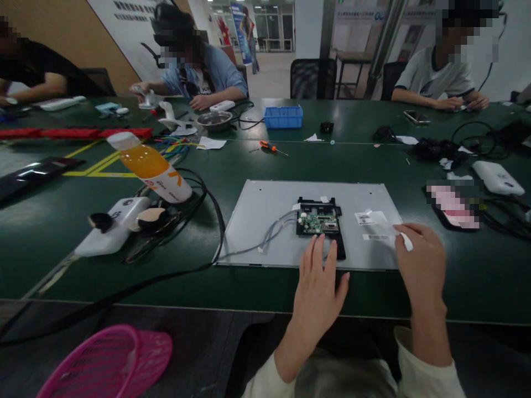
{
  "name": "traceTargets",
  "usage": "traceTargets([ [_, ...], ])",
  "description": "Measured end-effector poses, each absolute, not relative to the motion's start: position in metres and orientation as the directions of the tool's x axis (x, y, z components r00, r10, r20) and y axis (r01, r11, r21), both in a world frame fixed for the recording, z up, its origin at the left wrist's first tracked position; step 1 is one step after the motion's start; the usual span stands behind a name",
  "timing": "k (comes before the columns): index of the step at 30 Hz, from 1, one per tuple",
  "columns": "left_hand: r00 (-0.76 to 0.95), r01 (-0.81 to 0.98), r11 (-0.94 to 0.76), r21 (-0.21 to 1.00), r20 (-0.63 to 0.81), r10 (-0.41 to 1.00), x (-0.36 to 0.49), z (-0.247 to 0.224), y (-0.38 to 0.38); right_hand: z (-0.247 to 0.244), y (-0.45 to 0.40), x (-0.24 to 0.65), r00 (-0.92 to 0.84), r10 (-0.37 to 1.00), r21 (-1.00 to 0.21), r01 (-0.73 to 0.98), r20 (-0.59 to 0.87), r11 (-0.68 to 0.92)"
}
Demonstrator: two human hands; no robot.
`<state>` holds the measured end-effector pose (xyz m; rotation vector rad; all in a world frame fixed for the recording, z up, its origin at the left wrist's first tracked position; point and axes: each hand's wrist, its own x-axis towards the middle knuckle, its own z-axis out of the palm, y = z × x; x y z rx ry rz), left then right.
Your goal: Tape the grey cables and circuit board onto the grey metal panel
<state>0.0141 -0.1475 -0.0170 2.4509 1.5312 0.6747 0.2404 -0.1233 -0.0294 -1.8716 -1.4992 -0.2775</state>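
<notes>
A flat grey-white panel lies on the green table in front of me. On its middle sits a green circuit board in a black plastic frame, with grey cables running off to the left. My left hand is open, its fingertips resting at the frame's lower edge. At the panel's right edge my right hand is closed in a pinch on a small white piece of paper. Printed white labels are stuck on the panel just left of that hand.
An orange drink bottle leans at left above a white power bank and black cables. Beyond the panel lie a screwdriver and a blue basket. A phone lies right. Several people sit around; a pink basket is below.
</notes>
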Motion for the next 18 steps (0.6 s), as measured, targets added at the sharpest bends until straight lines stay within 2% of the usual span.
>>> traceTargets([
  [7, 0.400, 0.741, -0.487, 0.462, 0.279, 0.873, 0.012, -0.014, -0.147, -0.042, -0.124, 0.243, 0.255, 0.806, -0.387, 0.921, 0.535, -0.035],
  [12, 0.416, 0.683, -0.505, 0.528, 0.287, 0.863, -0.008, 0.014, -0.124, -0.039, -0.124, 0.238, 0.199, 0.819, -0.403, 0.914, 0.538, 0.042],
  [16, 0.385, 0.727, -0.499, 0.471, 0.323, 0.865, -0.033, 0.044, -0.065, -0.039, -0.126, 0.232, 0.190, 0.811, -0.410, 0.910, 0.553, 0.066],
  [18, 0.383, 0.756, -0.469, 0.456, 0.272, 0.883, -0.043, 0.050, -0.027, -0.039, -0.127, 0.229, 0.181, 0.804, -0.412, 0.907, 0.566, 0.086],
])
